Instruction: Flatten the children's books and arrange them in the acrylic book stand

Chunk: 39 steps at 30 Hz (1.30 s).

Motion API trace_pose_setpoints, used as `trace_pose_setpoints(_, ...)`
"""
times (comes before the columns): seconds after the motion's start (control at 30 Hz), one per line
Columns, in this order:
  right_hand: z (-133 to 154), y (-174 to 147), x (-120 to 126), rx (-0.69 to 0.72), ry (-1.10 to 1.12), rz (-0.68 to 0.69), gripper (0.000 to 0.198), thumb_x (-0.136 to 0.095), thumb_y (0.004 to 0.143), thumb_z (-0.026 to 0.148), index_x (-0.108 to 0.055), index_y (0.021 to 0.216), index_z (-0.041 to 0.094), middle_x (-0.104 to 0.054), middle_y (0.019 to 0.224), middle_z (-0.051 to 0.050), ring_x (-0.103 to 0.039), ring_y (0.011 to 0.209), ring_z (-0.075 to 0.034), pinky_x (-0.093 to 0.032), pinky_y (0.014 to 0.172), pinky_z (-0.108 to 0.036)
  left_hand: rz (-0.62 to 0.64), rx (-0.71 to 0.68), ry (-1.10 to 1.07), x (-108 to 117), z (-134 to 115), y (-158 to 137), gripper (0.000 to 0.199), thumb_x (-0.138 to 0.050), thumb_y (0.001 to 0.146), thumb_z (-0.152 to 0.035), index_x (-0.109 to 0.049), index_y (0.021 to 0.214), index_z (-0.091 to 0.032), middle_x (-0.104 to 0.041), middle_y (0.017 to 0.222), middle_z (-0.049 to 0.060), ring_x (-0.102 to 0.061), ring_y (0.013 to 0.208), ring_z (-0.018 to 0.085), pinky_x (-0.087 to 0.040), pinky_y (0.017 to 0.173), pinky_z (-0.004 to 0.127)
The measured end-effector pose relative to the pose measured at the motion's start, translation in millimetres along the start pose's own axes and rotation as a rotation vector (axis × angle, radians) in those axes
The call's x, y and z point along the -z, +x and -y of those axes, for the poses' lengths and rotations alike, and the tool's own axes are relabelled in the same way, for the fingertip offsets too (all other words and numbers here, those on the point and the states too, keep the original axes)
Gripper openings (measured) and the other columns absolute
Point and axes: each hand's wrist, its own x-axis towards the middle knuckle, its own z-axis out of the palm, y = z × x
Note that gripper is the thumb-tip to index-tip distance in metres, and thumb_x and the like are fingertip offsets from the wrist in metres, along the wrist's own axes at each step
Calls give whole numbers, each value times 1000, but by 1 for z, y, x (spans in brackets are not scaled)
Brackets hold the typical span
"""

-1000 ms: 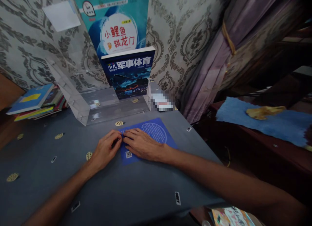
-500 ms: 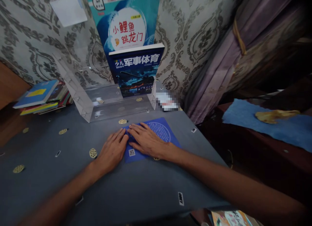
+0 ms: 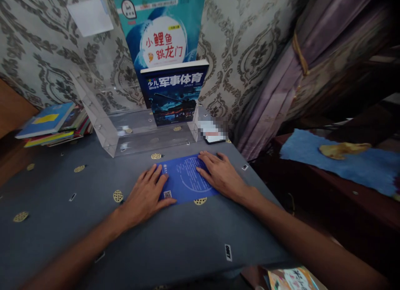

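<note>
Both hands flat on the blue booklet (image 3: 184, 179), which lies on the grey table (image 3: 175, 240) just below frame centre. Left hand (image 3: 146, 196) covers the booklet's left edge, fingers extended and slightly apart, thumb on the lower left corner next to a small QR code. Right hand (image 3: 220, 173) is on the right edge, fingers spread and pressed down, nothing gripped. Middle of the cover, with a white circular print, is exposed between the hands.

Surroundings:
- Clear acrylic stand (image 3: 125, 127) directly behind the booklet, upper centre. Open tray faces the hands, left side panel rises at an angle.
- Dark blue book (image 3: 174, 92) stands upright in the right part of the stand; a taller teal book (image 3: 159, 27) stands behind it against the patterned wallpaper (image 3: 37, 52).
- Blurred-out flat item (image 3: 212, 131) just right of the stand, close behind the right hand's fingertips. Can't tell what it is.
- Stack of books (image 3: 51, 123) lying flat at left edge of frame, well apart from the hands.
- Small round gold perforated discs scattered on the table: one (image 3: 118, 196) just left of the left hand, one (image 3: 200, 201) touching the booklet's near edge, one (image 3: 156, 156) between booklet and stand.
- Small labels stuck on the table, one (image 3: 228, 251) near the front edge.
- Purple curtain (image 3: 275, 81) upper right; blue cloth (image 3: 337, 161) with a yellowish object (image 3: 342, 148) on it at right, on a separate dark surface.
</note>
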Motion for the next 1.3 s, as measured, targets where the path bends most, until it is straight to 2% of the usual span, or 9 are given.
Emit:
trace_pose_setpoints(0.07,-1,-1,0,-8,-3,-4,40,-40,104,33,-54,134,12,-58,144,-21,-54,134,-32,-40,110,-56,24,-32,-5,1,-3,-1,90,-38,86,-83,-48,143,-15,-38,158,22,-29,150,42,-33,115,62)
trace_pose_setpoints(0.13,-1,-1,0,-15,-1,-8,40,-40,103,33,-55,134,12,-58,144,-20,-53,135,-32,-39,110,-57,43,-44,-5,1,-4,-1,93,-36,85,-84,-45,146,-15,-35,160,22,-26,150,42,-31,116,63)
trace_pose_setpoints(0.3,2,0,0,-24,8,-4,41,-40,103,34,-56,134,13,-58,144,-19,-52,136,-32,-38,111,-58,20,5,44,1,1,6,71,-31,98,-69,-50,142,-17,-42,157,19,-33,149,36,-29,118,61)
trace_pose_setpoints(0.47,4,0,2,-24,12,-15,40,-41,103,32,-58,134,14,-58,144,-19,-52,136,-33,-39,111,-58,20,-52,87,5,4,13,59,-27,104,-55,-50,141,-16,-47,155,16,-39,146,30,-32,118,58)
trace_pose_setpoints(0.63,3,-1,2,-12,37,-26,39,-41,103,32,-59,133,15,-59,143,-19,-52,135,-33,-38,111,-59,21,-13,122,7,2,13,54,-31,105,-49,-54,137,-13,-54,148,20,-48,140,34,-39,112,60)
trace_pose_setpoints(0.8,-3,-1,0,10,63,-40,39,-40,103,32,-60,132,17,-59,143,-18,-54,133,-31,-40,109,-58,-37,19,116,3,2,11,50,-34,105,-48,-56,136,-15,-54,147,20,-50,137,36,-42,109,60)
trace_pose_setpoints(0.97,-13,-3,2,-8,185,-64,37,-39,100,21,-63,128,19,-64,138,-13,-59,129,-27,-43,109,-53,-15,18,158,2,1,10,48,-36,105,-45,-56,135,-14,-54,147,20,-49,139,34,-45,109,56)
trace_pose_setpoints(1.17,-24,-32,12,36,400,-144,34,-42,98,20,-67,121,20,-73,121,-10,-68,112,-25,-55,99,-47,-27,4,219,0,2,10,49,-35,105,-46,-55,135,-14,-55,146,19,-51,137,33,-48,105,52)
trace_pose_setpoints(1.3,-24,-63,15,54,451,-182,31,-45,99,23,-69,120,24,-75,119,-8,-70,112,-25,-54,102,-49,-25,10,208,-2,3,10,48,-35,105,-45,-55,135,-14,-55,146,19,-50,138,33,-46,107,52)
